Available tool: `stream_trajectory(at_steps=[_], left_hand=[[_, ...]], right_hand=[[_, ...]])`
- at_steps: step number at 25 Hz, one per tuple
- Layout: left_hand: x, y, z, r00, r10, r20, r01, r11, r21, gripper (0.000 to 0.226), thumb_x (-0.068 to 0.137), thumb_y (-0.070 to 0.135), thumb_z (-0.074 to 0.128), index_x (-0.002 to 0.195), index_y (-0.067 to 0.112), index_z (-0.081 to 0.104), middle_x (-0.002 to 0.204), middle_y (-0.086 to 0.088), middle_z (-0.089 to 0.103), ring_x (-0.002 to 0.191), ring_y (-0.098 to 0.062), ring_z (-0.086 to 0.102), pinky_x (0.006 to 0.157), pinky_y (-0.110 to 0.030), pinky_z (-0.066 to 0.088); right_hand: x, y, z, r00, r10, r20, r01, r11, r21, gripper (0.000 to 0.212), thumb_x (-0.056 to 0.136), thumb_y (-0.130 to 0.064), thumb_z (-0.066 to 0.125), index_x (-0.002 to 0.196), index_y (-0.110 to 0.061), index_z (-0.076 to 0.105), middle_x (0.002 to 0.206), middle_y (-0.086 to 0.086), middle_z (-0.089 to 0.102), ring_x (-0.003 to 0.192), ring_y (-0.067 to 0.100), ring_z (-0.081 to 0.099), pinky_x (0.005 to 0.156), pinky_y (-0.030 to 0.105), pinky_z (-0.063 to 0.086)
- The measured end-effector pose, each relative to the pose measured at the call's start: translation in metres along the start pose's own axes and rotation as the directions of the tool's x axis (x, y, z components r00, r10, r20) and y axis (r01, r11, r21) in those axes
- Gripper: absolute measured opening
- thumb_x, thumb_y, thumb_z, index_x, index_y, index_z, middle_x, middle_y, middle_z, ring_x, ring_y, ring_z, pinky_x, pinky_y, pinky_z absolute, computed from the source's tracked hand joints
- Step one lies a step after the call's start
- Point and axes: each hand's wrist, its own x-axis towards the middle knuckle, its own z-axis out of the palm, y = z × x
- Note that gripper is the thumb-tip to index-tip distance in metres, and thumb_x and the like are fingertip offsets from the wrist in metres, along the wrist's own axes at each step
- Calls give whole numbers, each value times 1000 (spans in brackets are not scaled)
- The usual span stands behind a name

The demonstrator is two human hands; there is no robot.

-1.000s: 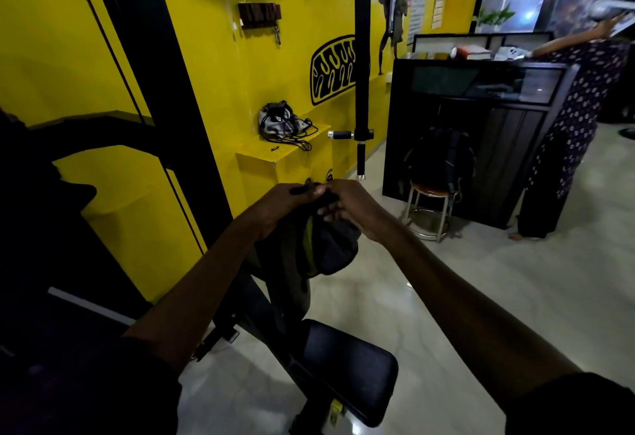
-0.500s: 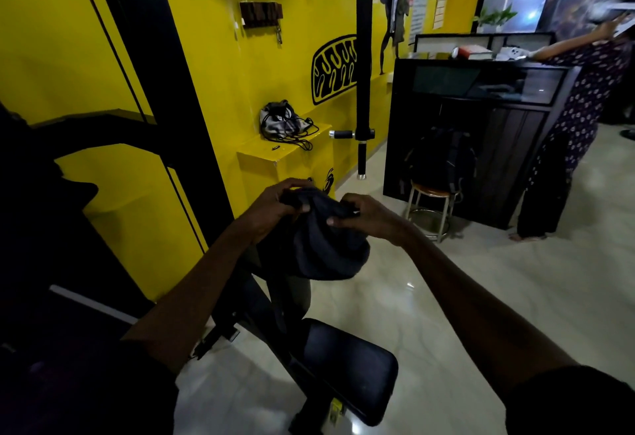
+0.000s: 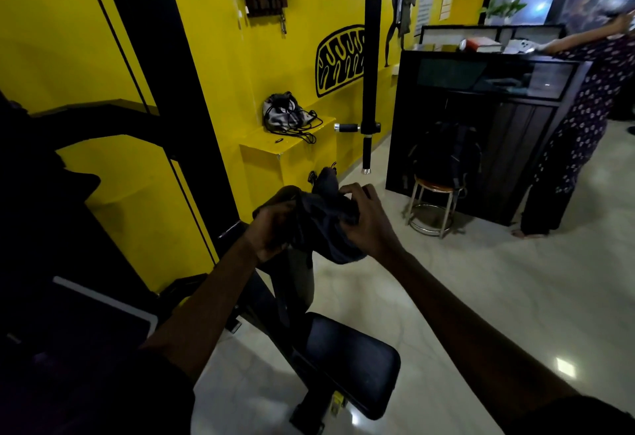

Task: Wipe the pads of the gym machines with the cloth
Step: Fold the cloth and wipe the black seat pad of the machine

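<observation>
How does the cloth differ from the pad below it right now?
The cloth is bunched and wrinkled; the pad is flat and smooth. The left hand and right hand grip the cloth in the air; the pad sits untouched below. Both are dark.

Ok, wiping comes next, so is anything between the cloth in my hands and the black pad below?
Nothing visible. The left hand and right hand grip the cloth in the air, and the pad below has nothing lying on its top.
</observation>
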Motion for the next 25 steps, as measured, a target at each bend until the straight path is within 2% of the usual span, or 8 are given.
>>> stream_trajectory(at_steps=[3, 7, 11, 13, 16, 20, 23, 25], left_hand=[[-1, 19, -3, 990, -37, 139, 43, 998, -45, 44, 98, 53, 44, 121, 17, 52, 104, -11, 60, 84, -22, 68, 62, -31, 56], [15, 17, -10, 997, 16, 69, -25, 989, 142, 20, 95, 8, 59, 115, 12, 59, 112, -12, 63, 101, -28, 65, 76, -32, 57], [9, 16, -22, 998, 20, 56, -34, 966, 255, 40, 86, -16, 58, 115, 11, 57, 113, -9, 65, 100, -27, 65, 72, -29, 58], [2, 14, -23, 994, -9, 108, -20, 965, 263, 44, 81, -21, 57, 109, 14, 55, 111, -9, 62, 96, -25, 65, 72, -30, 57], [-2, 7, -22, 993, -2, 118, -37, 943, 331, 43, 80, -20, 62, 106, 11, 49, 107, -8, 58, 93, -21, 62, 71, -30, 55], [20, -14, -36, 945, 248, -212, -142, 897, 418, 20, 86, 11, 72, 100, 19, 59, 110, -6, 66, 102, -23, 64, 81, -36, 55], [38, -19, -67, 704, 539, -463, -127, 737, 664, 14, 95, 12, 58, 103, 20, 65, 118, -10, 60, 110, -26, 60, 86, -34, 50], [47, -27, -84, 756, 504, -418, -62, 690, 721, 26, 100, 15, 54, 124, 10, 61, 129, -15, 56, 119, -29, 55, 92, -36, 47]], right_hand=[[-15, -10, 17, 993, -107, 48, 111, 990, -91, 49, 74, -6, 76, 119, -14, 58, 110, 1, 41, 105, 26, 46, 78, 21, 39], [-33, -15, 29, 952, -223, 207, 230, 973, -8, 48, 83, -30, 79, 126, -17, 60, 121, 8, 50, 112, 19, 48, 90, 25, 47], [-37, -12, 39, 992, 70, 104, -84, 987, 136, 66, 75, -37, 84, 125, -11, 50, 122, 6, 50, 109, 14, 52, 86, 26, 48], [-31, -7, 38, 950, 196, 244, -237, 960, 151, 92, 65, -48, 89, 137, -18, 41, 137, 2, 44, 126, 14, 46, 97, 28, 47], [-27, -6, 44, 842, 261, 471, -362, 922, 136, 64, 71, -37, 89, 121, -26, 51, 123, 0, 59, 116, 18, 58, 89, 29, 51], [-29, 2, 65, 865, 404, 299, -447, 890, 88, 45, 81, -35, 79, 118, -23, 57, 116, 2, 66, 111, 23, 62, 91, 42, 52], [-21, 2, 74, 872, 486, 63, -489, 869, 73, 52, 86, -31, 72, 129, -14, 47, 118, 5, 54, 112, 29, 57, 85, 37, 47], [-3, 0, 77, 882, 471, -26, -467, 880, 85, 53, 88, -29, 70, 131, -14, 43, 115, 4, 50, 106, 29, 57, 79, 34, 45]])
